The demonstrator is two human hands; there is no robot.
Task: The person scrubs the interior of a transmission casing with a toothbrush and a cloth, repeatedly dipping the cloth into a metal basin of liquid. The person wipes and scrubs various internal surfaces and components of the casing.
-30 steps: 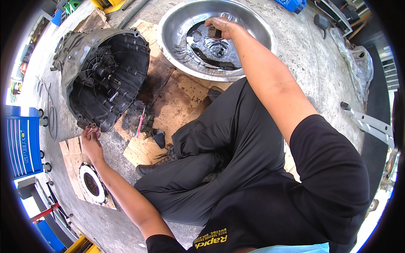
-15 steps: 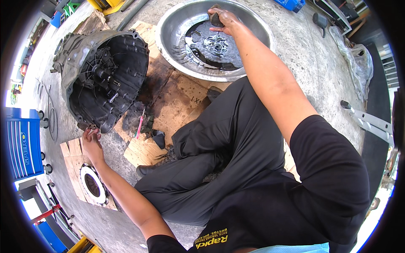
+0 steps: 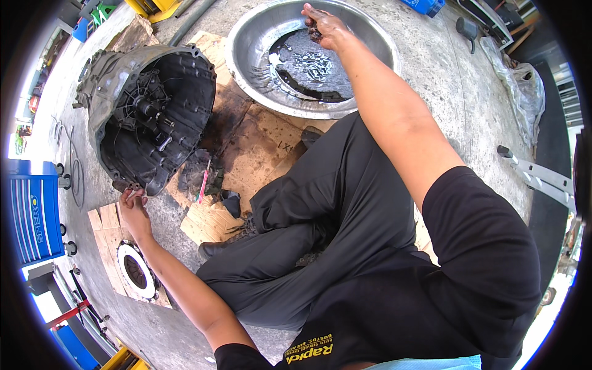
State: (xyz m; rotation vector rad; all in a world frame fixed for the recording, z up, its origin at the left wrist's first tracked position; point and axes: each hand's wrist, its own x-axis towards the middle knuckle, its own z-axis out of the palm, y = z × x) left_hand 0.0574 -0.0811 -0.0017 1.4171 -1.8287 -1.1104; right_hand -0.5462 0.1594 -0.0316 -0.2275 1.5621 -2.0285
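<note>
My right hand (image 3: pixel 325 29) is over the far side of a wide metal basin (image 3: pixel 250 58), closed around a dark, wet lump (image 3: pixel 315 33) like a rag or sponge. The fingers mostly cover it. Dark, rippled liquid (image 3: pixel 316 71) lies in the basin's bottom. At the left, a large grimy transmission (image 3: pixel 191 92) has its open bell housing toward me, with the input shaft (image 3: pixel 148 109) showing inside. The curled fingers of my left hand (image 3: pixel 134 208) grip the housing's lower rim.
Stained cardboard (image 3: pixel 265 139) lies between transmission and basin, with a pink-handled tool (image 3: pixel 203 185) on it. A round clutch pressure plate (image 3: pixel 137 269) rests on cardboard by my left forearm. A blue tool cabinet (image 3: pixel 36 213) stands far left; a grey metal bar (image 3: pixel 542 179) is at right.
My right hand has tightened around the dark lump and turned slightly, so less of the lump shows. The liquid's ripples have changed shape. My left hand stays at the housing rim.
</note>
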